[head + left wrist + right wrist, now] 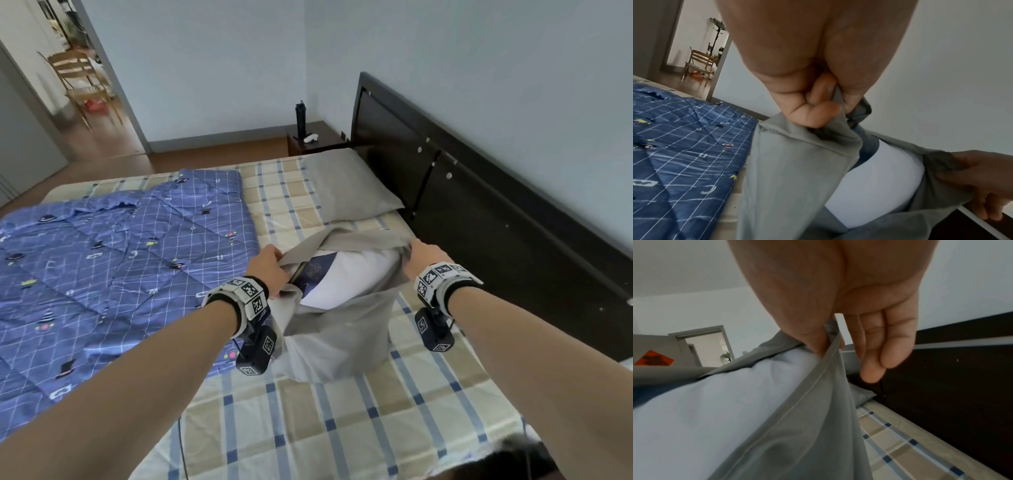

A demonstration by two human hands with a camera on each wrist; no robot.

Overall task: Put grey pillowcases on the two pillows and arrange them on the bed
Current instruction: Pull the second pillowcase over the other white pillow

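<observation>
Pillowcase [337, 329], limp grey cloth at lower centre of the head view around the white pillow [346, 277], looks light and slack, best held at its hem, where left hand [270, 265] and right hand [426, 255] pinch it.

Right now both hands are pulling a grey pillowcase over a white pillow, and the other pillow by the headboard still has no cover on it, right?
Not quite. The other pillow by the headboard already wears its grey cover, as the head view shows. The rest holds: the left hand and right hand are pulling a grey pillowcase over a white pillow.
</observation>
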